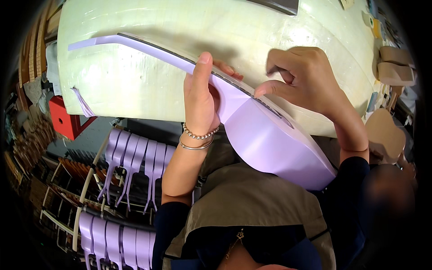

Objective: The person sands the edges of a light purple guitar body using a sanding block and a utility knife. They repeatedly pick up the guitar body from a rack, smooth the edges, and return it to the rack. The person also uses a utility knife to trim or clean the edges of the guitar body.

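Note:
A lilac ukulele (pixel 265 130), seen edge-on, slants from the upper left down to my chest, its body resting against me. A dark fingerboard edge runs along its neck. My left hand (pixel 200 92) is closed round the neck near the body, thumb on the near side and fingertips showing beyond it. My right hand (pixel 301 74) is raised over the spot where neck meets body. Its thumb tip touches the fingerboard edge, while the fingers are curled and a gap shows between index finger and thumb. The ukulele's front is mostly turned out of sight.
A pale green, film-covered bench (pixel 135 81) lies beyond the ukulele, with a dark block (pixel 281 5) at its far edge and purple strips (pixel 82 102) at its left corner. Lilac necks (pixel 135 155) hang on a rack to the left, near a red box (pixel 65 118). Brown blocks (pixel 396 72) stand right.

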`<state>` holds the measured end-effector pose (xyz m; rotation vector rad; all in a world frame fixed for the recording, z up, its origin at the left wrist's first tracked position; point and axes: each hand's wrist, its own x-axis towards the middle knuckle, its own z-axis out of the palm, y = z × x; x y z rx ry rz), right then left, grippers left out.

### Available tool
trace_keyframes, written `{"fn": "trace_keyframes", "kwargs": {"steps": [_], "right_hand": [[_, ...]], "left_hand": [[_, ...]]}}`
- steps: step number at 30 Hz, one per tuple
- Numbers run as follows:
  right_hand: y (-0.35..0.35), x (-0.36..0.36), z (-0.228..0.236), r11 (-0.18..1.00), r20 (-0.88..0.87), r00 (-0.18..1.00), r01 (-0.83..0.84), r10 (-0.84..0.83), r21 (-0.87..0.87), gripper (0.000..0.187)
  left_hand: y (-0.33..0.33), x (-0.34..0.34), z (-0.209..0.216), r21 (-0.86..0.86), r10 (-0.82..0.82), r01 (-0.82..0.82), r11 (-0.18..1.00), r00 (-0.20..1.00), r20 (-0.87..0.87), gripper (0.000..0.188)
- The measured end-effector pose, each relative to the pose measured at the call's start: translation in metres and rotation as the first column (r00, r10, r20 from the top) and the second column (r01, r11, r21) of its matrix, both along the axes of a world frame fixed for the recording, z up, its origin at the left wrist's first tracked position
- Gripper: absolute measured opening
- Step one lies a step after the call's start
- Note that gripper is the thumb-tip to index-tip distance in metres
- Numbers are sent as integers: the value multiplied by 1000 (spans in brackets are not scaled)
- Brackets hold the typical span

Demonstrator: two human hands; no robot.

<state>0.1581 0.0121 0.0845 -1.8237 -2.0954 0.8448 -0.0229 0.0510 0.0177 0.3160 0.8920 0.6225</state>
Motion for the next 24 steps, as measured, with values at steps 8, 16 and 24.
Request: {"fn": "trace_keyframes", "kwargs": {"steps": [8, 16, 24], "right_hand": [[18, -19, -3, 947, 130, 955, -285, 267, 151, 16], [31, -30, -6, 931, 162, 943, -317, 289, 183, 11], [41, -35, -6, 912, 220, 923, -358, 315, 198, 11]], "left_hand": [[2, 1, 5, 11, 13, -12, 1000, 998, -59, 31], [1, 1, 1, -102, 114, -109, 989, 993, 38, 37], [0, -2, -3, -27, 50, -48, 998, 995, 89, 37]]}}
